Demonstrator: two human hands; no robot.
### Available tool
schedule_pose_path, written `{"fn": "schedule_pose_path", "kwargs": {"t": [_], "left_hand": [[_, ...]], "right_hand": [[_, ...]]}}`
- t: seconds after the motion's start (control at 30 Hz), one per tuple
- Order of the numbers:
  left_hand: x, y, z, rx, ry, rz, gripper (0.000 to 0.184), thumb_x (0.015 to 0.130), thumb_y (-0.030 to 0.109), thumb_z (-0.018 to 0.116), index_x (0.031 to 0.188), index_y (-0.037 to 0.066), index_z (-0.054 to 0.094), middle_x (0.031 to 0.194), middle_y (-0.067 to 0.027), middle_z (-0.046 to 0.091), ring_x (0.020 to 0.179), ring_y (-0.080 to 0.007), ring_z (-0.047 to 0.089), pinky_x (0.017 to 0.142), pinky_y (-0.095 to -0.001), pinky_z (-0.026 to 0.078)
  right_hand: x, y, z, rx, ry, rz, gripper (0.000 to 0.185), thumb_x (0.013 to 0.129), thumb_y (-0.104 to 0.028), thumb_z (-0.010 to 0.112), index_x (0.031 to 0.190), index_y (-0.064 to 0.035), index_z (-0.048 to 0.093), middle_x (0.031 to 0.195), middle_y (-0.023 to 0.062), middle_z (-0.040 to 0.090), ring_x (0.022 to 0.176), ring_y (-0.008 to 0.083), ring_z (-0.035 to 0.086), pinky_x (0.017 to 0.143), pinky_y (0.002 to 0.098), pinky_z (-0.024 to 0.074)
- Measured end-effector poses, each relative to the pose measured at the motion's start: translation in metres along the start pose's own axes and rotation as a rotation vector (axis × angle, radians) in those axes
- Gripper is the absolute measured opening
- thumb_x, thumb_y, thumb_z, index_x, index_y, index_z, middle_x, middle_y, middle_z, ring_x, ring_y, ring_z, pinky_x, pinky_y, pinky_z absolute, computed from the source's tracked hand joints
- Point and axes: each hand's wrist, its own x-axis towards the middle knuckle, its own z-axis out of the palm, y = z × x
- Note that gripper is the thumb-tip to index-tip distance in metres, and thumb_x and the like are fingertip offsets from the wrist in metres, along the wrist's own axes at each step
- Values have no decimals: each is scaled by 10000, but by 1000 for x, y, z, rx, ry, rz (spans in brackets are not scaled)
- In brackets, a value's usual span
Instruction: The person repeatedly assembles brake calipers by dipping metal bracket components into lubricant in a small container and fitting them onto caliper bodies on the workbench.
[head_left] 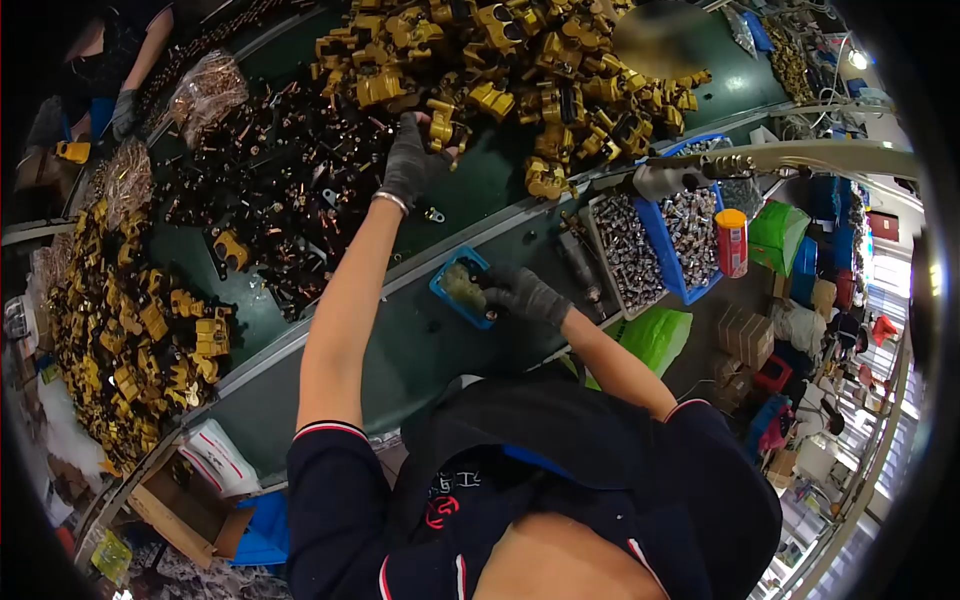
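My left hand (408,165), in a dark grey glove, is closed on a gold metal part (441,127) beside the large heap of gold parts (560,60). Nearer my body, my right hand (528,296), also gloved, reaches over the right edge of a small blue tray (440,291). Its fingers are bent by the yellowish-green grease-like stuff (463,287) in the tray, and whatever they hold is too small to make out.
Black screws and small parts (290,170) lie spread at the left, beyond them another gold heap (130,340). Bins of silver fittings (628,250), a red jar (732,245) and a power tool (578,262) stand right. A co-worker's gloved hand (126,114) is upper left.
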Motion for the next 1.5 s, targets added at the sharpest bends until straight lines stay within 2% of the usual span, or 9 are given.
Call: {"fn": "schedule_pose_path", "kwargs": {"t": [0.13, 0.23, 0.33, 0.4, 0.53, 0.9, 0.97, 1.27, 1.5], "left_hand": [[-72, 0, -4, -912, 123, -237, 368, 816, 227, 653, 1088, 28, 506, 954, -77, 605, 806, -172, 603, 699, -274, 505], [-143, 16, -9, -1477, 166, -302, 470, 840, 392, 584, 1147, 43, 511, 961, -80, 603, 808, -195, 610, 645, -304, 526], [-200, -10, -9, -1211, 217, -309, 496, 790, 373, 638, 1138, 45, 506, 991, -86, 581, 825, -205, 598, 616, -289, 528], [-224, -5, -8, -1172, 314, -360, 486, 782, 332, 639, 1145, 42, 497, 999, -88, 578, 825, -204, 597, 614, -289, 526], [-253, 25, -26, -1208, 269, -490, 516, 730, 220, 650, 1180, 43, 470, 1026, -99, 572, 858, -204, 594, 641, -286, 528], [-281, 63, -45, -958, 139, -433, 649, 720, 237, 709, 1243, 31, 385, 1102, -92, 543, 1018, -178, 537, 809, -301, 493], [-278, 66, -49, -857, 16, -480, 645, 721, 229, 719, 1235, 27, 387, 1123, -89, 532, 1033, -175, 528, 825, -301, 483], [-252, 99, -68, -421, -148, -379, 691, 661, 292, 737, 1174, -20, 394, 997, -145, 592, 943, -183, 592, 824, -312, 489], [-254, 93, -65, -307, -177, -344, 744, 627, 390, 736, 1146, -24, 401, 975, -190, 606, 942, -243, 620, 819, -324, 490]], "right_hand": [[34, 20, 30, -427, 64, -123, 314, 825, -191, 637, 1088, -34, 571, 948, 164, 636, 824, 308, 635, 717, 374, 498], [33, 1, 33, -343, 28, 228, 313, 817, -197, 644, 1078, -38, 580, 963, 190, 629, 898, 350, 607, 749, 389, 487], [25, 25, 28, -213, 94, 31, 321, 818, -191, 647, 1088, -30, 580, 969, 175, 636, 898, 303, 623, 749, 376, 488], [2, -34, 15, 53, 80, 14, 259, 855, -139, 595, 1071, 3, 570, 909, 57, 626, 818, 115, 554, 726, 272, 464], [-13, -110, 8, 234, 150, -207, 261, 896, -136, 541, 1121, -4, 551, 928, 28, 597, 837, 98, 539, 750, 268, 458], [-9, -132, 27, 91, 74, -206, 264, 877, -85, 582, 1126, -4, 546, 912, 36, 611, 795, 106, 570, 713, 274, 484], [-10, -132, 20, -315, 63, -481, 268, 812, -50, 641, 1072, -23, 581, 900, 65, 600, 783, 165, 591, 701, 288, 484], [-17, -142, 3, -643, -146, -611, 362, 666, 16, 695, 1008, -71, 615, 921, 82, 552, 819, 245, 590, 675, 317, 499], [-23, -151, 10, -498, -161, -358, 375, 666, 34, 682, 1021, -69, 616, 933, 79, 556, 824, 228, 594, 677, 309, 507]]}}
